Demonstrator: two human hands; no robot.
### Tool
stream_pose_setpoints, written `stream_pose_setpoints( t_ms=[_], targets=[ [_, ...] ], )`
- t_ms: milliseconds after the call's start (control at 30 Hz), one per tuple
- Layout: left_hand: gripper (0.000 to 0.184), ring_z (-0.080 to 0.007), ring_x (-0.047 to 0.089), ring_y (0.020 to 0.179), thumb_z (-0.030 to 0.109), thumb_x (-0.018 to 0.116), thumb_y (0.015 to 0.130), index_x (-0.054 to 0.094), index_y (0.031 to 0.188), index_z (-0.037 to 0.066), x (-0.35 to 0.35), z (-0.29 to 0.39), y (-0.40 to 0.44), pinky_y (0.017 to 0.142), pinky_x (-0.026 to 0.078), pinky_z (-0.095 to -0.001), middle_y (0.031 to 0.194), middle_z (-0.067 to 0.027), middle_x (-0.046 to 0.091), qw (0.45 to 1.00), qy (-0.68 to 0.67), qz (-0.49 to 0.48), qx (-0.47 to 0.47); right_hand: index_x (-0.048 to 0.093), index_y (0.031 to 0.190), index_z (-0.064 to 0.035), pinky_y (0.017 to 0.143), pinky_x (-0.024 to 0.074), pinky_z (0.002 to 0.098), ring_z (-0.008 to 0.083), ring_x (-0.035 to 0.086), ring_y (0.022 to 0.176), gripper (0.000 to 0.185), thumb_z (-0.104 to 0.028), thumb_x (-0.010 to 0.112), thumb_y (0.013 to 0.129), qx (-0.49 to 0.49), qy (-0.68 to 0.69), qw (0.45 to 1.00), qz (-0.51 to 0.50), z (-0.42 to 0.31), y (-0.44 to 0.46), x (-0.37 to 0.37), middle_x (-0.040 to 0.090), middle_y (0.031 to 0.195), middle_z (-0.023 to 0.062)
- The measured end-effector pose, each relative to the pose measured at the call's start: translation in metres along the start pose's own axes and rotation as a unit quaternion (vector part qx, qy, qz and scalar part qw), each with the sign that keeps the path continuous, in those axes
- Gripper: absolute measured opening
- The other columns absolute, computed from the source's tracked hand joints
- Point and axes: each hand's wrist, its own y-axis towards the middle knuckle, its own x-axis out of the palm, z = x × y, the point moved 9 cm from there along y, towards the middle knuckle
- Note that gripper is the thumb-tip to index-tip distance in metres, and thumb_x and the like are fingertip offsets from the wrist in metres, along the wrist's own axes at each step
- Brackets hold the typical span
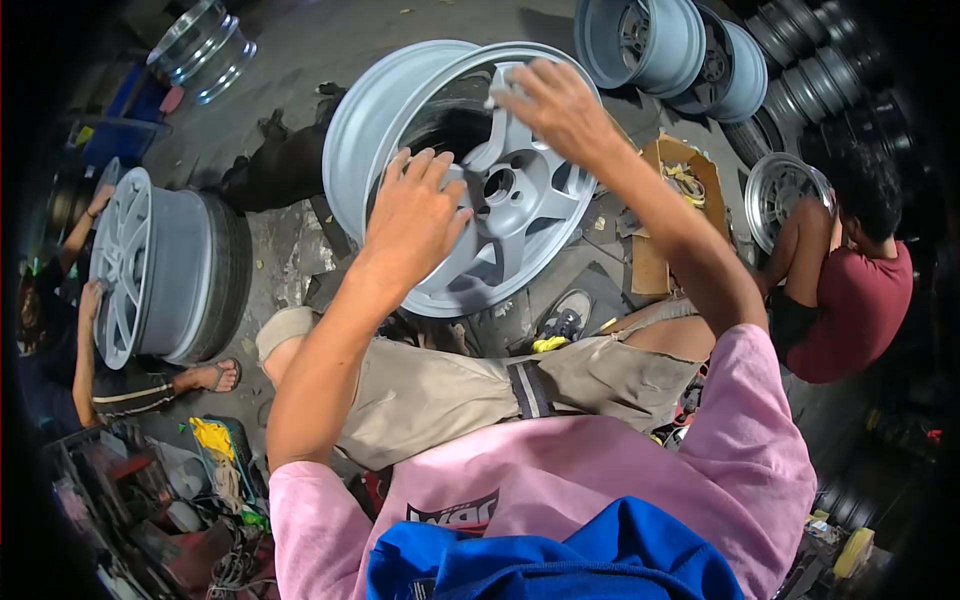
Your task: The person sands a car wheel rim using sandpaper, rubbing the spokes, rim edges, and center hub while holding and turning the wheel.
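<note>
A grey multi-spoke wheel rim (520, 215) stands tilted in front of me, its spoked face turned my way. My left hand (415, 205) lies over the near-left spoke with its fingers stretched out and slightly apart. At the upper spoke is my right hand (555, 105), its fingers curled together and a little blurred. A small pale edge shows by its fingertips, but I cannot make out what it is. Part of the rim's left side is hidden behind my left hand and forearm.
A co-worker at left handles another grey rim (125, 270); one in a red shirt (850, 310) crouches at right by a shiny rim (785, 200). A cardboard box (655, 265), stacked rims (660, 45), a chrome rim (205, 50) and a dark dog (280, 160) surround me.
</note>
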Motion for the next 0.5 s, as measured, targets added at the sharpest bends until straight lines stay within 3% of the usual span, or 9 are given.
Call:
stream_pose_setpoints(
  t_ms=[67,100,267,333,367,500],
  targets=[
    [0.033,-0.0381,0.05,0.141,0.027,0.075,0.093,0.075,0.116,0.003,0.008,0.001,-0.001,0.124,0.029,-0.0569,0.146,-0.0211,0.06,1.0,0.01,-0.028,-0.005,0.075,0.116,-0.0131,0.092,0.0482,0.0385,0.0223,0.057,0.115,0.031,-0.018,0.066,0.087,0.015,-0.032,0.999,-0.024,0.012,0.018,-0.001,0.061,0.124,0.0053],
    [0.033,-0.0378,0.049,0.142,0.028,0.075,0.093,0.075,0.115,0.004,0.01,0.004,0.0,0.124,0.03,-0.057,0.147,-0.0213,0.059,0.999,0.022,-0.043,-0.001,0.074,0.116,-0.0129,0.087,0.0495,0.0373,0.024,0.058,0.109,0.029,-0.015,0.07,0.087,0.005,-0.023,1.0,-0.02,0.007,0.018,-0.001,0.061,0.119,0.0065],
    [0.028,-0.0375,0.048,0.142,0.027,0.076,0.092,0.077,0.106,0.004,0.014,0.01,0.0,0.124,0.03,-0.0569,0.148,-0.0213,0.056,0.999,0.022,-0.044,0.009,0.076,0.111,-0.0101,0.089,0.0518,0.0401,0.0268,0.059,0.108,0.024,-0.014,0.072,0.087,0.051,0.086,0.992,-0.075,-0.057,-0.019,0.013,0.06,0.115,0.0103],
    [0.027,-0.0376,0.049,0.141,0.027,0.076,0.092,0.077,0.104,0.003,0.014,0.009,0.0,0.124,0.031,-0.0566,0.146,-0.0213,0.057,0.999,0.021,-0.034,0.011,0.077,0.108,-0.0058,0.088,0.0536,0.044,0.031,0.061,0.108,0.021,-0.012,0.071,0.088,0.219,0.216,0.949,-0.075,-0.05,-0.017,0.021,0.059,0.114,0.0131],
    [0.027,-0.0376,0.049,0.14,0.027,0.077,0.091,0.078,0.102,0.002,0.014,0.01,-0.001,0.124,0.031,-0.0563,0.145,-0.0214,0.058,0.999,0.023,-0.029,0.02,0.077,0.091,-0.0016,0.082,0.056,0.0458,0.0323,0.062,0.106,0.016,-0.013,0.067,0.087,0.262,0.297,0.916,-0.067,-0.05,-0.013,0.029,0.058,0.109,0.0129],
    [0.028,-0.0376,0.049,0.14,0.027,0.077,0.09,0.077,0.1,0.001,0.009,0.004,0.002,0.124,0.031,-0.055,0.142,-0.022,0.059,0.999,0.002,-0.044,0.006,0.075,0.086,-0.0018,0.082,0.0566,0.043,0.0297,0.064,0.106,0.013,-0.013,0.068,0.086,0.229,0.352,0.899,-0.123,-0.035,-0.004,0.036,0.058,0.112,0.012]
  ],
)
